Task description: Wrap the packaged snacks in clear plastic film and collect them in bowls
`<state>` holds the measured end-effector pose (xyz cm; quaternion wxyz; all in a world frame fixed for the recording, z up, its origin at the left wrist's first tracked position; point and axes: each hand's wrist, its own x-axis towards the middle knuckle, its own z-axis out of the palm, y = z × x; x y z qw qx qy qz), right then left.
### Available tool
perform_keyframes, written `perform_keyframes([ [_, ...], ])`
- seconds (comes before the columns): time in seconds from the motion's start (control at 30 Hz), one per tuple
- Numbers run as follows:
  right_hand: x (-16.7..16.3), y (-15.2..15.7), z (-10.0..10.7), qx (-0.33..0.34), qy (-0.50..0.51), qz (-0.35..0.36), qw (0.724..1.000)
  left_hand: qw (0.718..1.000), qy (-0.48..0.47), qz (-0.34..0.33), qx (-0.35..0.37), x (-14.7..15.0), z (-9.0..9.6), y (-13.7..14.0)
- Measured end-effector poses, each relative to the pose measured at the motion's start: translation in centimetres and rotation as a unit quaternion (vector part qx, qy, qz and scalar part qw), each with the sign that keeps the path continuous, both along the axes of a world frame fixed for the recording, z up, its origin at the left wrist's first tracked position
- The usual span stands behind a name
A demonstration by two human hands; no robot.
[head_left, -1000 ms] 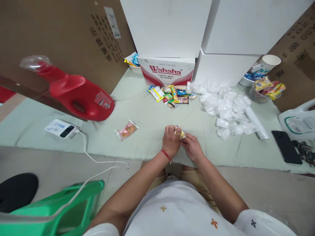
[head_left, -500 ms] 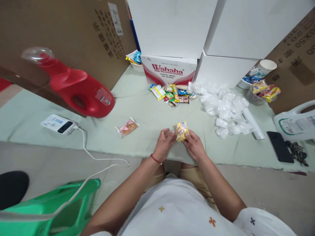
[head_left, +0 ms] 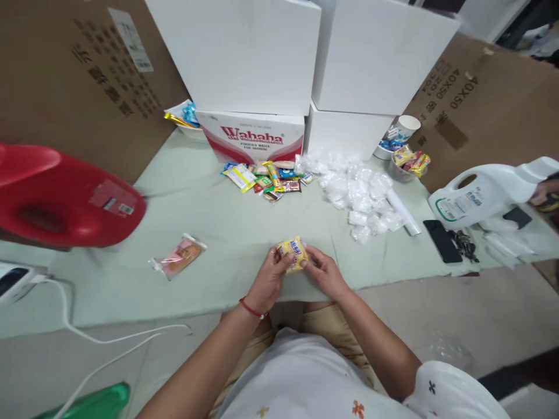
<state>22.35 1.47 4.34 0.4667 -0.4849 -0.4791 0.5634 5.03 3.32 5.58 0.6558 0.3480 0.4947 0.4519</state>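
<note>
A small yellow snack packet (head_left: 293, 251) is held between both hands, just above the front of the table. My left hand (head_left: 271, 278) grips its left side, thumb laid across the front. On the lower right edge, my right hand (head_left: 324, 272) pinches it with thumb and fingers. Left of my hands lies a clear-wrapped pastry in a pink packet (head_left: 179, 256). Farther back, a pile of mixed wrapped snacks (head_left: 266, 179) rests before the Wahaha box (head_left: 253, 138).
Crumpled clear plastic bags (head_left: 358, 189) and a plastic roll (head_left: 402, 210) lie right of centre. A red jug (head_left: 65, 198) stands at left. At right are a phone (head_left: 442, 241), keys (head_left: 463, 245) and a white jug (head_left: 476, 195). White boxes (head_left: 236, 55) are stacked behind.
My left hand has closed on the yellow packet, which only the right hand held before. The packet has turned a little. The camera view has swung to the right.
</note>
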Motion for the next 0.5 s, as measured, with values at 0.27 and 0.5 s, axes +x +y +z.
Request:
perform_keyframes([
  [0.27, 20.2, 9.0, 4.1, 0.074, -0.025, -0.389, 0.918, 0.755, 0.574, 0.004, 0.318, -7.3, -3.9, 1.4],
  [0.5, 33.6, 23.3, 11.2, 0.113, -0.14, -0.554, 0.813, 0.66, 0.665, -0.023, 0.347, -7.4, -4.8, 1.2],
])
